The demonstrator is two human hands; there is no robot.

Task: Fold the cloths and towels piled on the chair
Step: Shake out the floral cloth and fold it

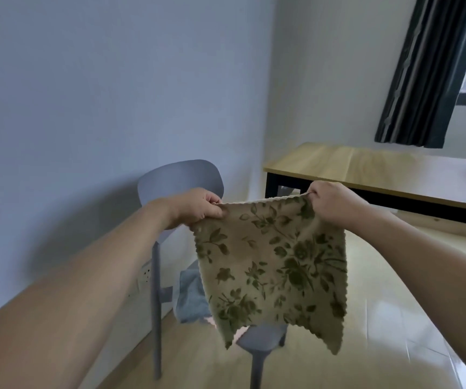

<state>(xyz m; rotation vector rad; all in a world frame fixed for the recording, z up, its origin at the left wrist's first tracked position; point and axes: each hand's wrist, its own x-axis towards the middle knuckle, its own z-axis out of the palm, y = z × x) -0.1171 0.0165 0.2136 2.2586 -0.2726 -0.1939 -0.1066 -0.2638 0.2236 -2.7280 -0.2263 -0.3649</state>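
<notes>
Both arms stretched forward, 1 cloth between them. Left hand [198, 206] fingers curled shut, pinching the top left corner of the floral cloth [271, 265]. Right hand [331, 203] likewise closed tight on the top right corner, thumb and fingertips bunching the edge. Top edge runs nearly taut from one set of fingers to the other; the rest hangs free below them, beige with olive flower print, scalloped hem, lower edge uneven. Behind and below the fingers, a grey chair [180, 178], its backrest just past the left hand. On its seat, mostly hidden by the hanging cloth, a blue towel [191, 299] in a loose heap. Beyond the right hand, a wooden table [366, 169] with dark frame; farther, a dark curtain [428, 74] beside the window.
</notes>
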